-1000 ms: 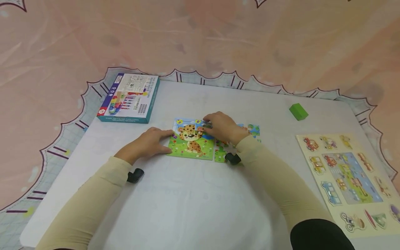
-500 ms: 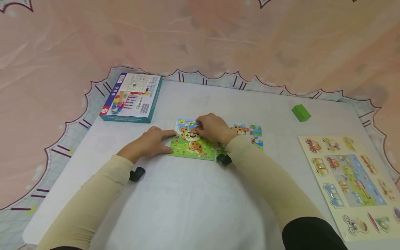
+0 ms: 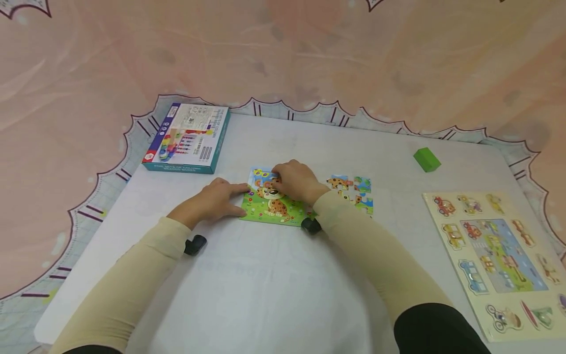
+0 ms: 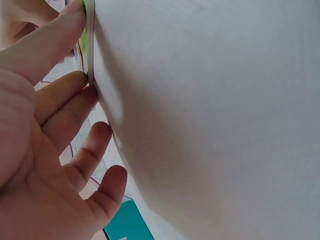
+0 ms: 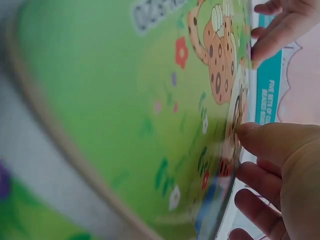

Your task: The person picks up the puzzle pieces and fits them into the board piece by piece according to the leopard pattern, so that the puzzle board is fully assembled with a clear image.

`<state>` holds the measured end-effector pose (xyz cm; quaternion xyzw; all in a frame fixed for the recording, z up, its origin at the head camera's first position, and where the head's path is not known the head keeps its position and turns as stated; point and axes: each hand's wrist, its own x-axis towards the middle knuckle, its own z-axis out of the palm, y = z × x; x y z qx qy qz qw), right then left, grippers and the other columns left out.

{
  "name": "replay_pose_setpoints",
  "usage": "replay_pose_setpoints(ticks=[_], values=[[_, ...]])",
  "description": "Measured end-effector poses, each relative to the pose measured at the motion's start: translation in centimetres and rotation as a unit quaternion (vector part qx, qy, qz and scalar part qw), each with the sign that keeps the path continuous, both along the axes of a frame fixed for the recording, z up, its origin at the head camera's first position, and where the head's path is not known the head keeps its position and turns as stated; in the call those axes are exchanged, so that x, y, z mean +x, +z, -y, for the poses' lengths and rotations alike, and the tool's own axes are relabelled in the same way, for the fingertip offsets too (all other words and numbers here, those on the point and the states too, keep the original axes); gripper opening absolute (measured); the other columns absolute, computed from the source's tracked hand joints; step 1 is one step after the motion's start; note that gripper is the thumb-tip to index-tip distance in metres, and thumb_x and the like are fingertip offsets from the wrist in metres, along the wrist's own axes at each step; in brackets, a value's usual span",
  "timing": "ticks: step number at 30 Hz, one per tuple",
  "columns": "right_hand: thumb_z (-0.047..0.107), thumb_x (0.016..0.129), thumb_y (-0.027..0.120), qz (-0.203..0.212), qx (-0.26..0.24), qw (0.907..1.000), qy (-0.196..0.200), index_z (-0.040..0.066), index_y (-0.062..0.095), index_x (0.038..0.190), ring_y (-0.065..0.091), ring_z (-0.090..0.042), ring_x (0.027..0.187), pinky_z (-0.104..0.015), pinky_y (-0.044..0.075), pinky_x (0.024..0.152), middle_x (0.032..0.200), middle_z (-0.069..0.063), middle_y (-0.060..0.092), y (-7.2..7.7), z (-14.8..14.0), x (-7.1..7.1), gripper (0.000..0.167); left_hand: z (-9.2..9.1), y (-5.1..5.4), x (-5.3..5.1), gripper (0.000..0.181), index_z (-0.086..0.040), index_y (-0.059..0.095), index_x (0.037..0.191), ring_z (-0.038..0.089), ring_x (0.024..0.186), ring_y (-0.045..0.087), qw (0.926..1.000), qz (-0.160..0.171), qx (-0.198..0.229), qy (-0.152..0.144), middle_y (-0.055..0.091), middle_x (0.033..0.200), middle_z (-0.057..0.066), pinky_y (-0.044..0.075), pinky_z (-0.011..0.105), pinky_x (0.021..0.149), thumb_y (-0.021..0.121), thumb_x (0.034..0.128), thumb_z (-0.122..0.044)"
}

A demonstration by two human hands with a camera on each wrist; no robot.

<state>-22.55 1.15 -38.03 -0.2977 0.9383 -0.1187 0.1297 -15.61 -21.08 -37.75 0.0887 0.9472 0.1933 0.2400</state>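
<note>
Green and blue in print, one leopard puzzle board [image 3: 276, 210] lay flat on the white table [image 3: 247, 295], centrally before the person. Left hand [image 3: 209, 201]: thumb and forefinger spread wide, tips touching the board's left edge, nothing enclosed; apparently serving as a steady. Right hand [image 3: 297, 181]: thumb and fingers drawn close over the board's upper part, pinching a puzzle piece [image 5: 238, 111] by the leopard's head; its exact fit was hidden by the fingers. Loose pieces [image 3: 339, 182], at least four visible, printed with spots, sky and greenery: spread just right of the board, some partly behind the right sleeve. Also present: one flat box [image 3: 185, 140], far left; one green block [image 3: 427, 160], far right; one vehicle board [image 3: 479, 307], near right. Step in hand, as judged: setting the pinched piece into the upper picture. The next move seemed to call for small turns to match the printed lines, then downward pressure, with the left side held so the board did not slide.
</note>
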Motion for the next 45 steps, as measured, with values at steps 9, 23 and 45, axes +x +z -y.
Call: replay_pose_setpoints(ticks=[9,23,45], values=[[0.033,0.102,0.059,0.01,-0.004,0.9998,-0.017,0.011,0.059,0.14,0.055,-0.025,0.122,-0.04,0.042,0.104,0.129,-0.005,0.064,-0.2,0.6,0.0,0.044,-0.2,-0.1,0.0,0.075,-0.018,0.045,0.152,0.035,0.126,0.037,1.0,0.002,-0.002,-0.001,0.051,0.141,0.017,0.036,0.053,0.104,0.079,0.0871,-0.035],[0.032,0.101,0.061,0.005,-0.008,0.9995,-0.029,0.011,0.061,0.136,0.055,-0.023,0.12,-0.039,0.044,0.102,0.126,-0.004,0.065,-0.3,1.1,-0.1,0.042,-0.3,0.1,0.1,0.075,-0.018,0.046,0.152,0.034,0.126,0.037,1.0,-0.001,-0.007,-0.002,0.051,0.142,0.017,0.036,0.052,0.104,0.079,0.0875,-0.035],[0.029,0.101,0.059,0.007,0.01,0.9993,-0.035,0.01,0.063,0.134,0.061,-0.022,0.112,-0.038,0.048,0.096,0.122,-0.004,0.068,0.3,2.0,-0.2,0.038,-0.2,0.1,-0.1,0.075,-0.016,0.047,0.151,0.034,0.124,0.039,0.9995,-0.017,-0.019,-0.017,0.055,0.138,0.016,0.036,0.051,0.102,0.079,0.0868,-0.035]])
